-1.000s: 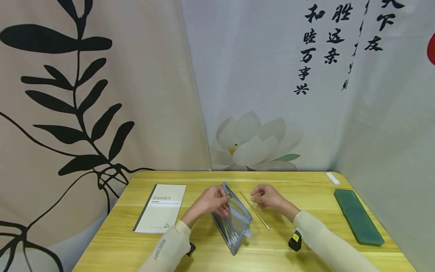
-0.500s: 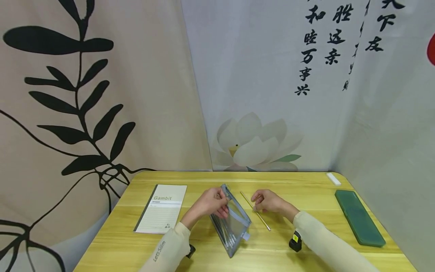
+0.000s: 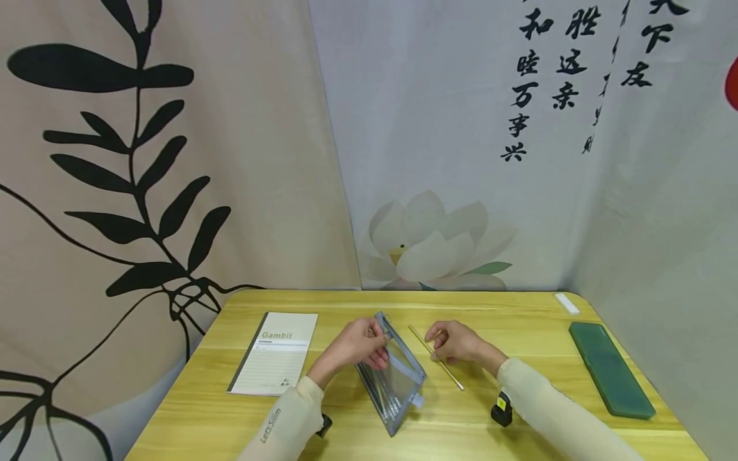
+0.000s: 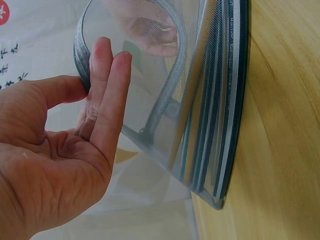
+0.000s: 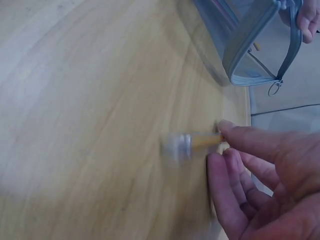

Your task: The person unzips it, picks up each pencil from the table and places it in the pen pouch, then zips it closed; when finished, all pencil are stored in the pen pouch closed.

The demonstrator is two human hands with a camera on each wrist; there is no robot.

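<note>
My left hand point(image 3: 356, 344) pinches the zip edge of a grey-blue mesh pencil case point(image 3: 385, 402), thumb on one side and fingers on the other. In the left wrist view, several long thin sticks, perhaps pencils, show through the mesh of the case. The case stands tilted, its mouth parted in the right wrist view. To its right, my right hand point(image 3: 458, 341) holds a slim yellow pencil point(image 3: 452, 378) between thumb and fingers. Up close, the pencil point(image 5: 202, 142) has a silvery band and a pale end, both blurred.
A white notebook point(image 3: 277, 352) marked "Gambit" lies at the left of the wooden table point(image 3: 519, 314). A dark green flat oblong case point(image 3: 611, 370) lies at the right, with a small white block point(image 3: 567, 303) behind it. Curtains enclose the back and sides.
My right hand has come down slightly onto the pencil and taken hold of it; the pencil's near end has shifted a little right. My left hand and the pencil case have barely moved.
</note>
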